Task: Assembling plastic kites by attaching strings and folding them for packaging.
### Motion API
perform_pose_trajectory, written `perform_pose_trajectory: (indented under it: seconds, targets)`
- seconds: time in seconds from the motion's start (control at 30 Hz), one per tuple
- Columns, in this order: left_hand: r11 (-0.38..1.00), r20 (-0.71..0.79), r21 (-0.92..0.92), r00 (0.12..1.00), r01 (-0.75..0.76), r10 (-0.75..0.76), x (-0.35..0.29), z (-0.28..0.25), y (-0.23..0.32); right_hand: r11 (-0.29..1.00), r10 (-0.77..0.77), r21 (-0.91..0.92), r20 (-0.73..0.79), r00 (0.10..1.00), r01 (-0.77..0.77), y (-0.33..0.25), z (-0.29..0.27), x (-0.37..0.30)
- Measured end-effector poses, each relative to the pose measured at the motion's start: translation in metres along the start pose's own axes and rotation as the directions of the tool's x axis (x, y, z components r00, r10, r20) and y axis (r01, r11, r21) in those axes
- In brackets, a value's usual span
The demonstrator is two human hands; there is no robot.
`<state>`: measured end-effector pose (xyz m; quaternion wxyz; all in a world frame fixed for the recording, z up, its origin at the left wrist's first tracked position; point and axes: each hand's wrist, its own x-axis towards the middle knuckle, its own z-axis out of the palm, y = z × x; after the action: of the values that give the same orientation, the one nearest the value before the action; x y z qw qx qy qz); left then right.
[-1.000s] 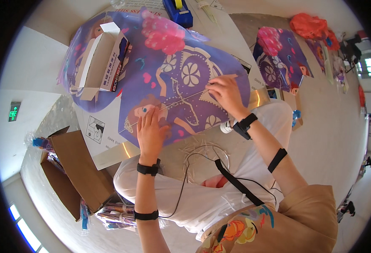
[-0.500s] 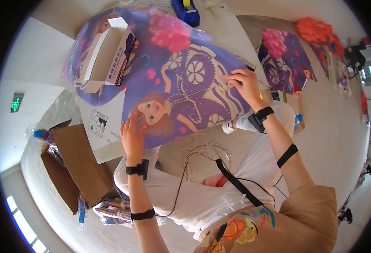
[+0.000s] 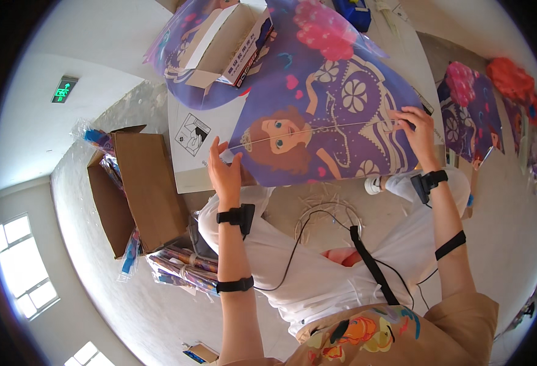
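1. Purple printed sheet [image 3: 335,113], showing a figure in a gown: it lies flat on the worktop [image 3: 189,174] before me, its near edge above my lap.
2. Thin pale strand [image 3: 323,128]: it runs lengthwise across the sheet, between my two hands.
3. My left hand [image 3: 224,174]: thumb and fingers spread apart at the sheet's left tip.
4. My right hand [image 3: 418,131]: thumb and fingers drawn near each other over the gown's hem, at the strand's right end; whether they pinch it, I cannot tell.
5. Open white box [image 3: 226,46]: tilted, upper left, resting on a second printed sheet [image 3: 177,64].
6. Blue tape dispenser [image 3: 354,13]: at the upper edge of view.
7. Brown carton [image 3: 152,189]: on the floor to my left, beside wrapped bundles [image 3: 186,268].
8. Red plastic bag [image 3: 509,79]: at far right, beyond another printed sheet [image 3: 467,110].
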<state>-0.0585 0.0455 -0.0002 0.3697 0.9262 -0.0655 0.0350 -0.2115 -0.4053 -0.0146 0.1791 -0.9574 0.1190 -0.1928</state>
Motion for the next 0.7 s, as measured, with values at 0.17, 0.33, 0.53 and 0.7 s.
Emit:
perform_pose_trajectory:
  seconds: [0.17,0.33,0.53,0.7]
  targets:
    - [0.999,-0.025,0.031,0.999,0.037,-0.037,0.006,0.005,-0.002,0.999,0.036,0.022,0.014,0.999,-0.036,0.001,0.001,-0.001]
    - [0.997,-0.036,0.077,0.999,-0.003,0.006,0.012,0.007,-0.001,0.999,0.033,0.036,0.020,0.999,-0.034,-0.003,-0.004,0.001]
    - [0.997,-0.049,0.078,0.999,0.006,-0.002,0.013,0.008,0.000,1.000,0.026,0.014,-0.003,1.000,-0.026,-0.009,-0.006,0.002]
    - [0.997,-0.042,0.072,0.999,0.035,-0.033,0.014,0.010,-0.003,0.997,0.053,0.052,0.009,0.999,-0.054,-0.008,-0.005,0.003]
